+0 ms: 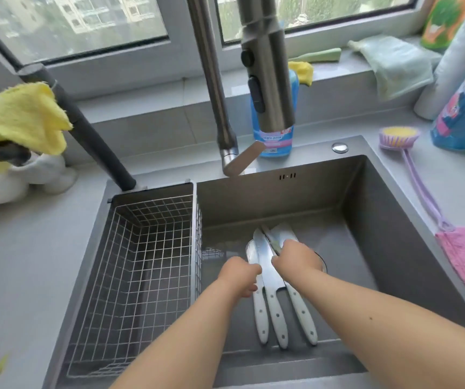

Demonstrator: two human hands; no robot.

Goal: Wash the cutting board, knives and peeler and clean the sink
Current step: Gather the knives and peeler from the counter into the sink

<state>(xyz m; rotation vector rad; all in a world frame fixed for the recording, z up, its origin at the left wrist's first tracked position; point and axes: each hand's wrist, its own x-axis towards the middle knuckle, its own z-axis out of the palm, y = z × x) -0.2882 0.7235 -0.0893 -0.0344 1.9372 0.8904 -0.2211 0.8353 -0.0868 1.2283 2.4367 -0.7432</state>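
Down in the sink (365, 209), both hands curl onto three knives (272, 279) (white handles): left hand (239, 275), right hand (295, 255).

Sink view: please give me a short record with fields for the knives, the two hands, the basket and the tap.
knives: three white-handled knives lying side by side on the sink floor, handles toward the person
left hand: left hand at the blades, grip unclear
right hand: right hand over the blades, grip unclear
basket: wire basket in the sink's left part
tap: faucet head above, no water visible
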